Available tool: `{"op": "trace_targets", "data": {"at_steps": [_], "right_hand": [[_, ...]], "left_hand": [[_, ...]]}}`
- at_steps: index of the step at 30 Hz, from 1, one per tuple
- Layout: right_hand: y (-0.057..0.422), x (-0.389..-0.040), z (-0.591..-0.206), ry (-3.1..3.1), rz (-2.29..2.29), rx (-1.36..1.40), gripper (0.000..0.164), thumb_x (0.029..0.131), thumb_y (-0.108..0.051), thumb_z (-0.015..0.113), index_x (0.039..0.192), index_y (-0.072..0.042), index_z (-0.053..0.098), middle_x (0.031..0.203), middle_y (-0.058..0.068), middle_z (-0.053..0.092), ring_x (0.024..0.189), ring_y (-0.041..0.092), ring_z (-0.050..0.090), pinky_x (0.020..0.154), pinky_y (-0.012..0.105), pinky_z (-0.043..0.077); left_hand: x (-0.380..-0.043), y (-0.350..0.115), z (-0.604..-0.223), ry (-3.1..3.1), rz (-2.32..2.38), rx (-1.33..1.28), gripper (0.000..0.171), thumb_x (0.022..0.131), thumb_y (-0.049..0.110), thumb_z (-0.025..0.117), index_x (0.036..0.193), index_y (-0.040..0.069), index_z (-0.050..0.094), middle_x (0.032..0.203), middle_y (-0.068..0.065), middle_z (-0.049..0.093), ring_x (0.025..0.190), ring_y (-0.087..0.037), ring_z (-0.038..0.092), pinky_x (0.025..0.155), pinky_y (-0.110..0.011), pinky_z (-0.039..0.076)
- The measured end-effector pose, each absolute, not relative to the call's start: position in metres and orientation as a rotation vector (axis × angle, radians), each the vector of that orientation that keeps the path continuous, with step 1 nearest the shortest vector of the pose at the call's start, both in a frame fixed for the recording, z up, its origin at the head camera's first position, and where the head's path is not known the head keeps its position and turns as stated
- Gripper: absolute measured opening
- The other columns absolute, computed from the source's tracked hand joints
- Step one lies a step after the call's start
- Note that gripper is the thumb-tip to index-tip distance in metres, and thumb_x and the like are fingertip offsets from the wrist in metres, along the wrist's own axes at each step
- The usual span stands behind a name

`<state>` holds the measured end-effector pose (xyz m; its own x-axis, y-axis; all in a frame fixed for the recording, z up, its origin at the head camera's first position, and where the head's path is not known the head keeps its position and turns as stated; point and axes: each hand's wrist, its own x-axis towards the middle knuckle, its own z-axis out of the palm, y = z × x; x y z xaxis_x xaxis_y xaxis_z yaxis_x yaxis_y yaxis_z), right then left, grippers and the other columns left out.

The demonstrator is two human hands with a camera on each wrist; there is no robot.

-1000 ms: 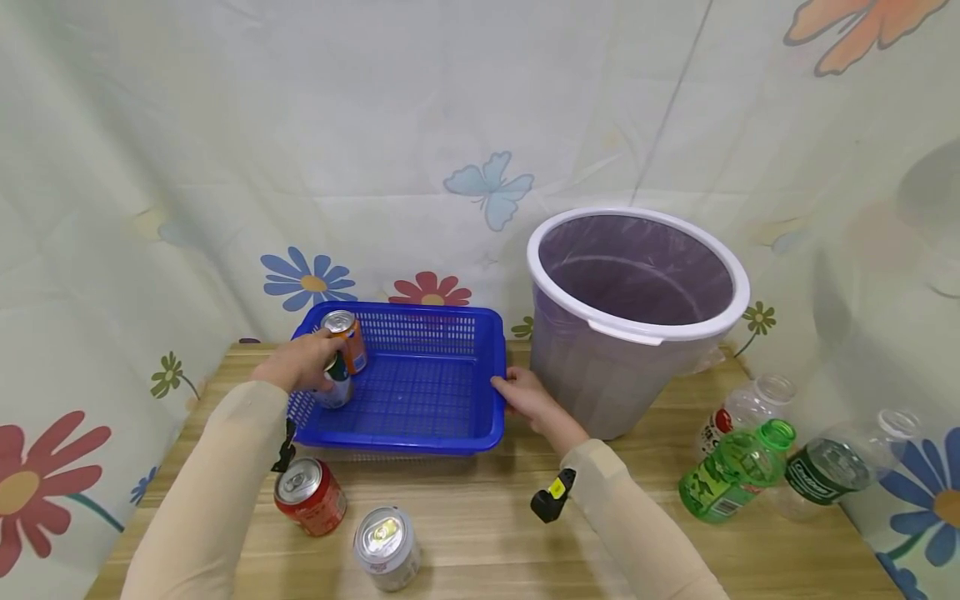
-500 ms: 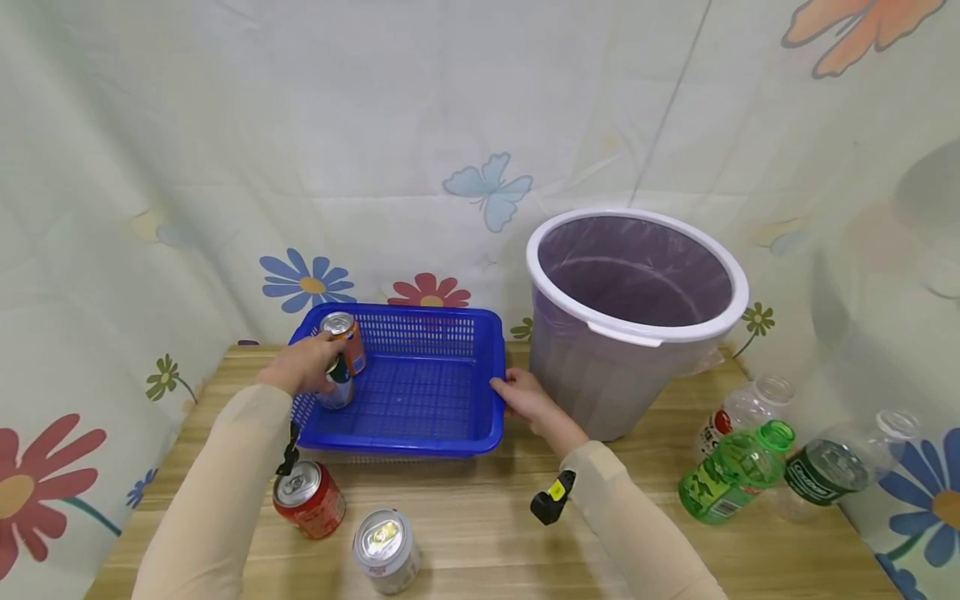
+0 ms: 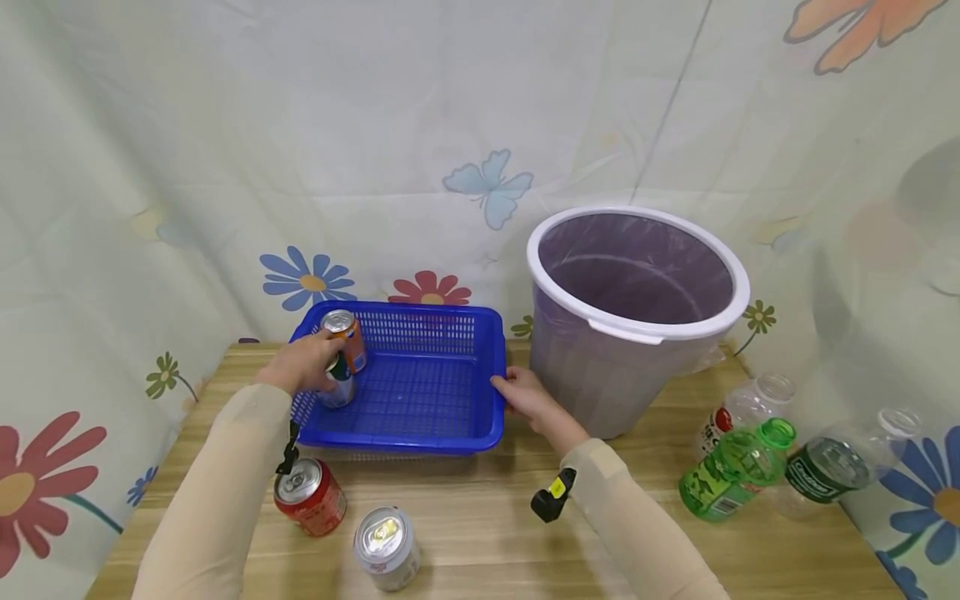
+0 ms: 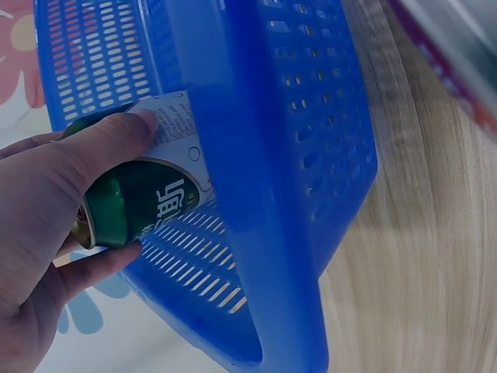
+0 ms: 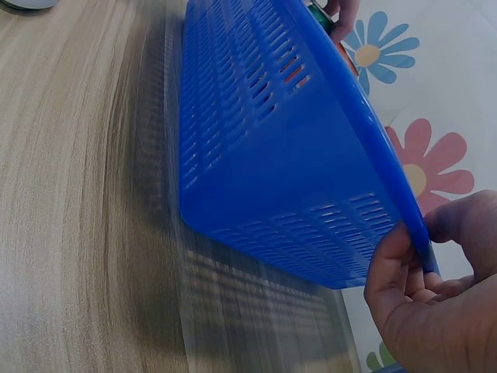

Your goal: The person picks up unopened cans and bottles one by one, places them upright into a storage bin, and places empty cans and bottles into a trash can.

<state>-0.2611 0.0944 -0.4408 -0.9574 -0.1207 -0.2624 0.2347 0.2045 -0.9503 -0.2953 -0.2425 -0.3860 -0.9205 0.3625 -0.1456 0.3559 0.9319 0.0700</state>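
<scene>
At the left end of a blue plastic basket (image 3: 420, 400), my left hand (image 3: 302, 364) grips a green and white drink can (image 4: 147, 190) from above. Thumb and fingers wrap its top end in the left wrist view, and the can's lower part is inside the basket. An orange can (image 3: 347, 340) stands just behind it in the basket's back left corner. My right hand (image 3: 527, 395) pinches the basket's right rim; the right wrist view shows thumb and curled fingers (image 5: 392, 264) on either side of that rim.
A red can (image 3: 311, 497) and a silver can (image 3: 387, 548) stand in front of the basket. Right of it is a large lined bin (image 3: 592, 375) with a white rim. A green bottle (image 3: 738, 469) and two clear bottles (image 3: 828, 467) stand at the table's right.
</scene>
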Motion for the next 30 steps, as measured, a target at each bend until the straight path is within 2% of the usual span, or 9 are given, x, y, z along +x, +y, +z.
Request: {"op": "trace_targets", "data": {"at_steps": [13, 19, 30], "right_hand": [[0.0928, -0.2566, -0.4328, 2.181, -1.848, 0.113, 0.027, 0.094, -0.01, 0.046, 0.11, 0.011, 0.048, 0.098, 0.023, 0.059, 0.075, 0.018, 0.06, 0.062, 0.026, 0.052], [0.0939, -0.26, -0.4406, 2.197, -1.835, 0.12, 0.026, 0.093, -0.012, 0.048, 0.108, 0.009, 0.049, 0.092, 0.018, 0.06, 0.067, 0.012, 0.057, 0.059, 0.025, 0.05], [0.095, -0.2588, -0.4399, 2.197, -1.839, 0.106, 0.026, 0.093, -0.012, 0.048, 0.108, 0.009, 0.049, 0.092, 0.019, 0.06, 0.065, 0.011, 0.056, 0.058, 0.024, 0.049]], "left_hand": [[-0.2951, -0.2438, -0.3887, 2.972, 0.047, 0.532, 0.066, 0.069, 0.019, 0.08, 0.126, 0.003, 0.05, 0.126, -0.03, 0.041, 0.103, -0.044, 0.053, 0.085, -0.055, 0.046], [-0.2936, -0.2429, -0.3889, 3.015, 0.083, 0.478, 0.067, 0.069, 0.017, 0.08, 0.125, 0.005, 0.045, 0.123, -0.03, 0.04, 0.097, -0.044, 0.054, 0.081, -0.056, 0.048], [-0.2933, -0.2409, -0.3887, 3.04, 0.074, 0.444, 0.068, 0.068, 0.018, 0.08, 0.126, 0.006, 0.045, 0.124, -0.028, 0.041, 0.105, -0.045, 0.048, 0.083, -0.058, 0.046]]}}
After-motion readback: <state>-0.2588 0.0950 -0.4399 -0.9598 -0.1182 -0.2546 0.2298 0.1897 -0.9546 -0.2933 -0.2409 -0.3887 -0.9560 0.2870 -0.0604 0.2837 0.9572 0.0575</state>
